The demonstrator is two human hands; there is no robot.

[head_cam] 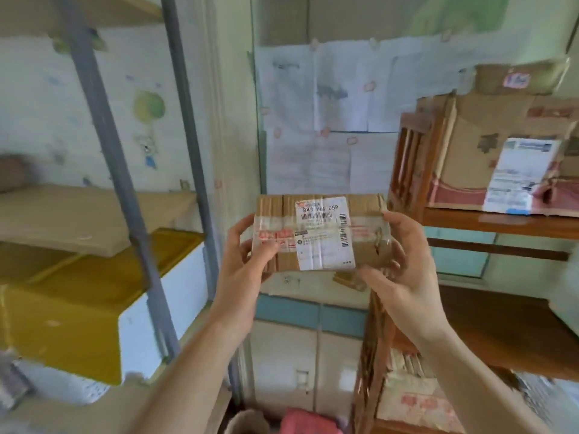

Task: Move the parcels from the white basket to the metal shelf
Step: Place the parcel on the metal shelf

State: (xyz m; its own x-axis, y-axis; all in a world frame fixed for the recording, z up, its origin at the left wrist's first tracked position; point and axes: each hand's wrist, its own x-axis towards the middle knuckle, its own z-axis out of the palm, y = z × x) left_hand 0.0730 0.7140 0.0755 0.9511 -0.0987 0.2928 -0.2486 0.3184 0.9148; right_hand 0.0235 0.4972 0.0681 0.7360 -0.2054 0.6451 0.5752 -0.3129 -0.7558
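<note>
A small brown cardboard parcel with a white shipping label and clear tape is held up in mid-air at the centre of the view. My left hand grips its left end and my right hand grips its right end. The metal shelf with grey uprights stands to the left; its boards carry a yellow-and-white box and flat cardboard. The white basket is out of view.
A wooden rack at the right holds large cardboard boxes with labels. Paper sheets are pinned on the wall behind the parcel. Something pink lies at the bottom edge.
</note>
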